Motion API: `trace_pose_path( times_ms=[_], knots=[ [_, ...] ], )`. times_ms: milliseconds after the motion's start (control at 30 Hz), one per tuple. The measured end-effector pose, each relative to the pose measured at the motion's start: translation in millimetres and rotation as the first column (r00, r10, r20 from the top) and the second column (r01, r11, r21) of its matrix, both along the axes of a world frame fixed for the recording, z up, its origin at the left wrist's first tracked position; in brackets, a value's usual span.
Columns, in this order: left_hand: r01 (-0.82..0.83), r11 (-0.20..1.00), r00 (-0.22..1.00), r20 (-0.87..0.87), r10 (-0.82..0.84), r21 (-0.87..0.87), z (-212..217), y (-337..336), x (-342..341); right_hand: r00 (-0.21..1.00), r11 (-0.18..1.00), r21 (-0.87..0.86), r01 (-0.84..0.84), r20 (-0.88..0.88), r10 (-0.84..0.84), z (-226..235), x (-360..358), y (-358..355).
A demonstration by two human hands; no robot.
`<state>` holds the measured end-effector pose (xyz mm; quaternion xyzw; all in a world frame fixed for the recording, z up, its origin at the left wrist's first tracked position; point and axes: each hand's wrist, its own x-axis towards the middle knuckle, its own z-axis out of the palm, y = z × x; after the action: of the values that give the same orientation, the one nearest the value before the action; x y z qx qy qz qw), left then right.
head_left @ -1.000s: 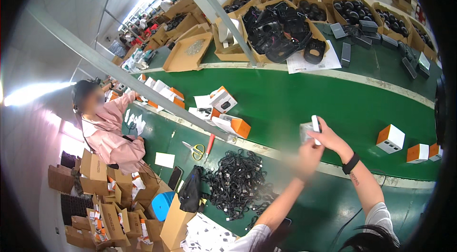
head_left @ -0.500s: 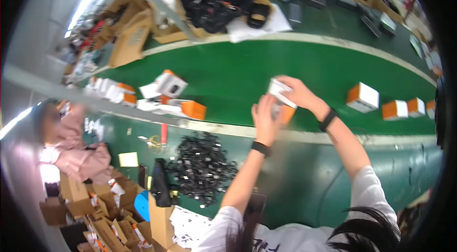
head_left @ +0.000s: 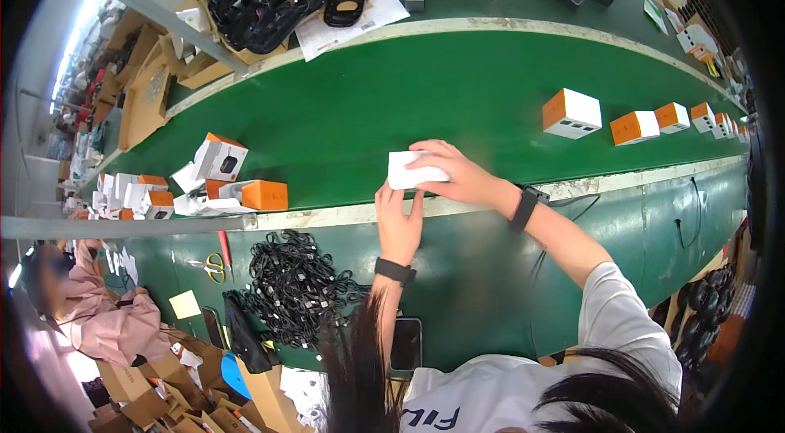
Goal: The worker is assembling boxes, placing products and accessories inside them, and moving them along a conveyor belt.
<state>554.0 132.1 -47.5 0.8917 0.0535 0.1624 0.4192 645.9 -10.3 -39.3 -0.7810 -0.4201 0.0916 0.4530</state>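
Over the near edge of the green belt, a small white box (head_left: 405, 171) is held up between my two hands, a plain white face showing. My left hand (head_left: 398, 224) has it from below, fingertips and thumb at the lower edge. From the right, my right hand (head_left: 454, 175) curls its fingers over the face and side. The box's underside is hidden. Nearest on the bench is a heap of black cables (head_left: 298, 286), to the left of my left forearm.
White-and-orange boxes (head_left: 572, 114) stand in a row on the green belt (head_left: 458, 81) to the right. More boxes (head_left: 263, 195), some with raised flaps, are at left. Scissors (head_left: 214, 268) and a phone (head_left: 406, 343) lie on the bench. A person in pink (head_left: 114, 314) sits at left.
The view has shifted right, so the belt things appear further left. Between my hands the box has turned; its orange side no longer shows and a white face does.
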Motion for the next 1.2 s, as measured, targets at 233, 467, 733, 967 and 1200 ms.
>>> trace_pose_path(
  times_ms=[233, 467, 733, 967, 1200],
  knots=[
    [0.026, 0.928, 0.999, -0.017, -0.035, -0.371, -3.7, 25.8, 1.3, 0.998, 1.000, -0.017, -0.017, -0.067, 0.016, -4.2, -0.2, -15.0],
    [0.174, 0.899, 0.984, 0.033, -0.175, -0.402, -26.7, 8.3, 26.3, 0.962, 0.998, -0.047, 0.040, 0.270, -0.025, 7.0, -5.3, -20.3],
    [0.227, 0.881, 0.974, 0.100, -0.203, -0.414, -21.3, -1.6, 26.4, 0.989, 0.999, 0.045, -0.009, 0.145, 0.002, -16.0, 5.3, -38.8],
    [0.420, 0.870, 0.907, 0.125, -0.401, -0.258, -28.5, 8.5, 31.7, 0.993, 0.997, 0.071, -0.032, 0.120, 0.023, -5.0, -3.5, -50.9],
    [0.393, 0.907, 0.919, 0.104, -0.381, -0.152, -16.2, -2.5, 33.2, 0.983, 1.000, 0.007, 0.020, 0.184, -0.021, -11.8, -1.9, -58.9]
  ],
)
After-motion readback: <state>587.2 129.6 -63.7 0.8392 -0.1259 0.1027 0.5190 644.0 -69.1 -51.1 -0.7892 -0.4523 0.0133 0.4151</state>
